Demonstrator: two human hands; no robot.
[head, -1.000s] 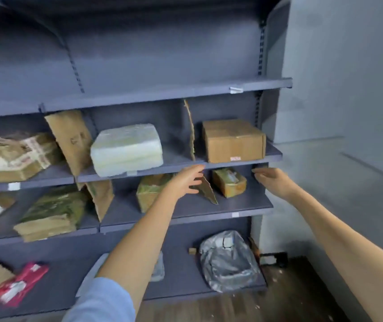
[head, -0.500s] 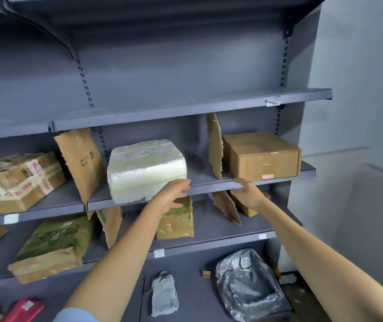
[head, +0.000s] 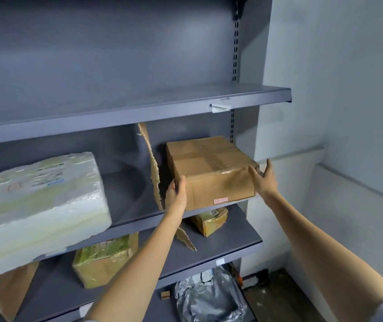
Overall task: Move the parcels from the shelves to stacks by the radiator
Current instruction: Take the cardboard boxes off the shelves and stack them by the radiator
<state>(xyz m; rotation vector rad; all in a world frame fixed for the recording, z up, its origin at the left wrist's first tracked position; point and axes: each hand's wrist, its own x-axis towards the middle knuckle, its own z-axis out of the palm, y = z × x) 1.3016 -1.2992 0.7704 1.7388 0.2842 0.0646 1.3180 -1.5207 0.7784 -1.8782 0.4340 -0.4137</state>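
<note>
A brown cardboard box [head: 211,170] sits at the right end of a grey metal shelf [head: 125,205], its front face level with the shelf's front edge. Bare shelf lies to the box's left beyond a torn upright cardboard divider [head: 152,168]; a pale wall stands just right of the box. A small red-patterned sticker [head: 220,200] marks the box's front; no writing is readable. The left hand [head: 176,194] touches the box's left front corner, fingers curved against it. The right hand [head: 263,180], fingers spread, is at the box's right corner; contact is unclear
</note>
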